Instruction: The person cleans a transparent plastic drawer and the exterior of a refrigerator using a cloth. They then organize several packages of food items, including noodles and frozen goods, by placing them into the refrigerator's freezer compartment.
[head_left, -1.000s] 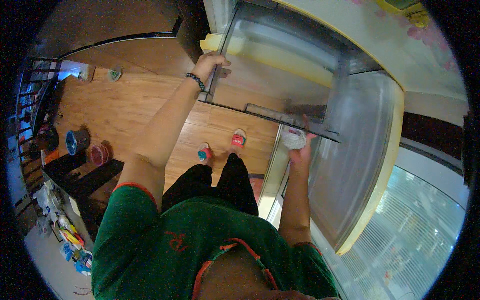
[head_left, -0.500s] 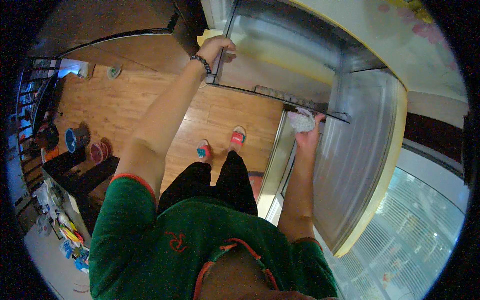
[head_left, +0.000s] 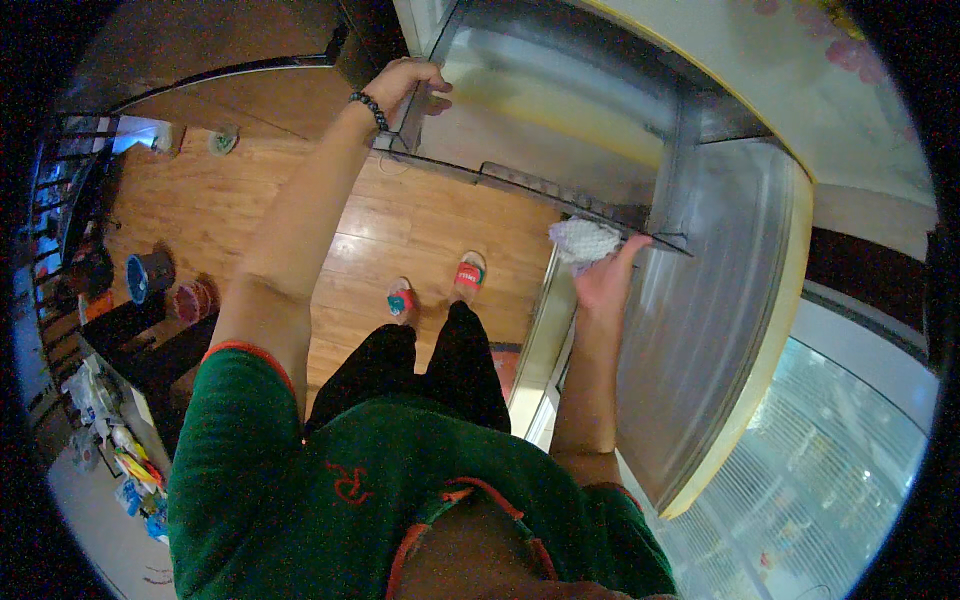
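Observation:
A clear plastic drawer point(head_left: 540, 191) juts out of an opened fridge, tilted with its left end farther out than its right. My left hand point(head_left: 408, 86) is closed around its left side wall, thumb on top and fingertips inside. A dark bead bracelet circles that wrist. My right hand point(head_left: 603, 283) is at the drawer's right front corner, its thumb up against the edge. A bunched white textured cloth point(head_left: 590, 242) is pinched in this hand, against the underside of the front edge. The fingers under the cloth are partly hidden.
The open fridge door point(head_left: 712, 330) with a yellowed edge stands close to my right arm. Beyond it is a glass panel point(head_left: 850, 450). A dark cabinet point(head_left: 220, 50) is at far left. Buckets point(head_left: 150, 278) and a shelf with bags point(head_left: 120, 430) stand left on the wooden floor point(head_left: 390, 220).
The drawer's left end has swung left, along with my left hand. My right hand has shifted slightly left, and the cloth now sticks out more to the left of it.

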